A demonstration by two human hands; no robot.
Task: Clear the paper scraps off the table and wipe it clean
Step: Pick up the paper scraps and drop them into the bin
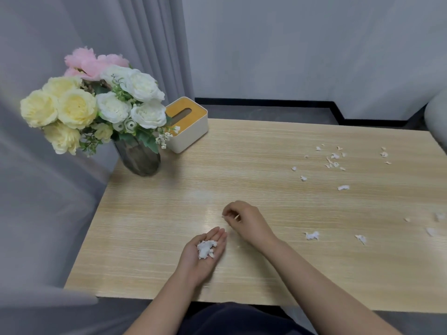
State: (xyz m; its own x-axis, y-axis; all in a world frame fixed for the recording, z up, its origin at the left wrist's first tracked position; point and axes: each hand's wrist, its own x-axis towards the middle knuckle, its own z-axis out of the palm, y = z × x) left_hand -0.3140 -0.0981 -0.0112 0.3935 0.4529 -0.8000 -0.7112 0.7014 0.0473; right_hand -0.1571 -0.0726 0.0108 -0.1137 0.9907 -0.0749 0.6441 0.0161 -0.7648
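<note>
Some progress: roughly half of the pale wood-grain rectangular table (150, 213) bare of litter, judging by the stretch nearest the vase; the side far from the vase unpicked; wiping not begun, no cloth in sight.
Scraps left: small torn white paper scraps (335, 157) scattered well apart from the dark glass vase of cream, white and pink flowers (137, 157), a loose cluster at the far side, larger bits (311, 235) nearer the front edge.
Scraps gathered: a small white heap of torn paper (205, 249) lying in a cupped palm, between the vase and the front edge.
Left hand (203, 255): palm up, fingers straight and together, serving as a tray for the heap.
Right hand (242, 220): just beyond the left, fingers curled, thumb and forefinger pinching what looks like one tiny scrap.
Containers: cream tissue box with a mustard-yellow slotted lid (187, 124) touching the vase's foliage; contents hidden. No bin visible.
Still needed: likely the far scraps, disposal, then a wipe.
</note>
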